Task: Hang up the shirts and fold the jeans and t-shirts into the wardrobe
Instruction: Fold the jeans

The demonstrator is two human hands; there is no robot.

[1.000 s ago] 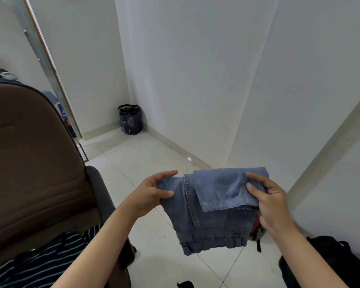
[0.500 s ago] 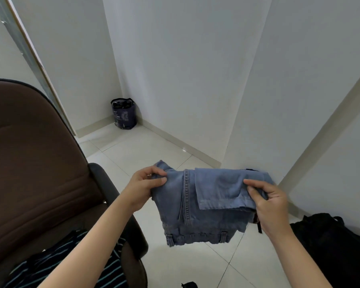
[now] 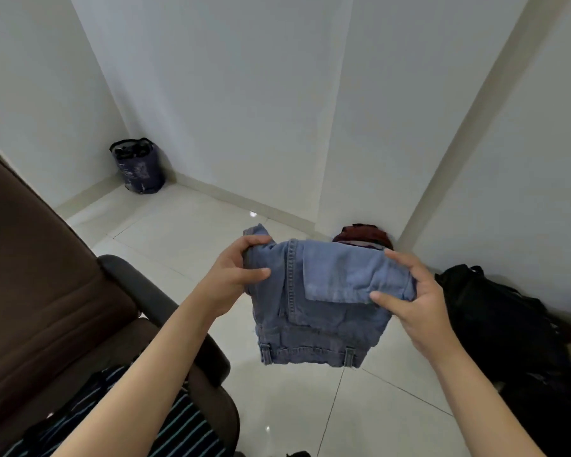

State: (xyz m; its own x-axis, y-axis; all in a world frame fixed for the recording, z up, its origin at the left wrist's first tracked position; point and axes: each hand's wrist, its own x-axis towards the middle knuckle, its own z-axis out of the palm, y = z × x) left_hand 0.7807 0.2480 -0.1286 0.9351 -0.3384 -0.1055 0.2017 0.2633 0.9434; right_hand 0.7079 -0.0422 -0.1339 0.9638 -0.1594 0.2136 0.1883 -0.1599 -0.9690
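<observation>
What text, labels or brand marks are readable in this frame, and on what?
None legible.
Dark blue bag in the corner: pale print on its side, too blurred to read.
Folded jeans, held by the left hand and right hand: no label or patch showing.

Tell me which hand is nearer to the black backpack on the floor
Right. The right hand grips the jeans beside the black backpack; the left hand holds their far side, by the chair.
</observation>
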